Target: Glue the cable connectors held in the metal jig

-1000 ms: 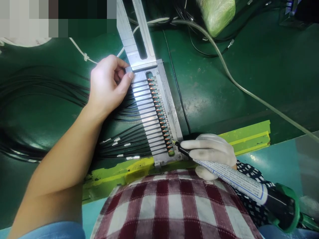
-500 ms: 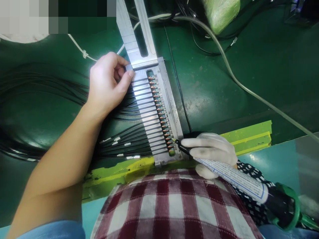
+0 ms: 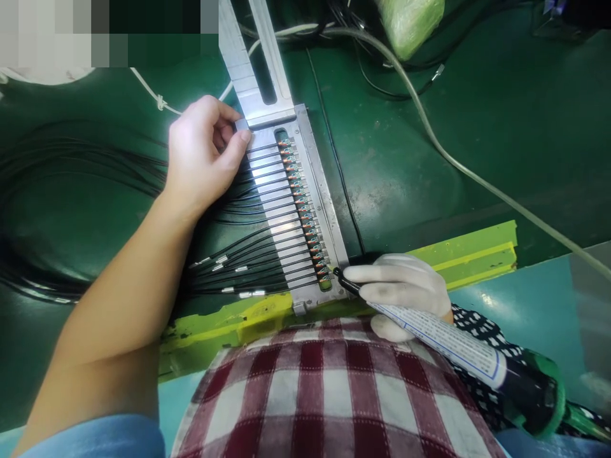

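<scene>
My left hand [image 3: 203, 149] grips the upper left edge of a metal wire fixture [image 3: 279, 232], thumb on top and fingers curled at its side. Black cables [image 3: 267, 194] lie across the fixture in a row, their ends with small circuit boards [image 3: 305, 208] over a long slot. In a white glove, my right hand [image 3: 405, 289] is wrapped round a dispensing syringe [image 3: 443, 343] with a printed white label. Its black tapered tip [image 3: 346, 282] points at the boards near the slot's lower end; whether it touches them I cannot tell. The fixture's slotted metal lid [image 3: 281, 63] stands raised at the far end.
Looped black cables [image 3: 28, 289] with white tags spread left on the green table [image 3: 405, 172]. A pale hose [image 3: 443, 149] curves across the right. Yellow-green edging [image 3: 472, 254] runs along the table front. A wrapped green bundle [image 3: 410, 25] lies at the back.
The whole view has shifted slightly, with the fixture a little higher and further left in it. Against the fixture, the syringe tip has moved slightly toward the near end. Both grips stay the same.
</scene>
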Motion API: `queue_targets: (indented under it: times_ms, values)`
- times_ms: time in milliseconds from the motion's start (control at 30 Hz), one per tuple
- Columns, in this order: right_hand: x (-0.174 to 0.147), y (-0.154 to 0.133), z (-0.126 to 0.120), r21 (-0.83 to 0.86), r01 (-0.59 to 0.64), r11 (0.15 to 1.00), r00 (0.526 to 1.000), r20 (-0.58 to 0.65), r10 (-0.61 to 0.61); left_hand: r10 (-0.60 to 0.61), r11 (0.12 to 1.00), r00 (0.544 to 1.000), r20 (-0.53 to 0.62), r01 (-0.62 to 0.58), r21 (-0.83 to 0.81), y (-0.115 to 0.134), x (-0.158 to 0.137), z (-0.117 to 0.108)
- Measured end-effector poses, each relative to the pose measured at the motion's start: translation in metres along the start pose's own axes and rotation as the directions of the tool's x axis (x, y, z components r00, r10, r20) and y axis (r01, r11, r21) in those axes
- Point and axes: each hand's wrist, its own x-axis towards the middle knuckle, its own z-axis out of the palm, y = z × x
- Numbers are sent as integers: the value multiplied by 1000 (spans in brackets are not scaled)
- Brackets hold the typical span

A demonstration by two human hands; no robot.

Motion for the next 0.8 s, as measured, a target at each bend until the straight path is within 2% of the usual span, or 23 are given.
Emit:
queue_targets:
  times_ms: [800]
  values:
    - [-2, 1, 1, 12, -4, 1000, 1000, -27, 5, -12, 1000, 1000, 18, 12, -11, 1, 0, -1]
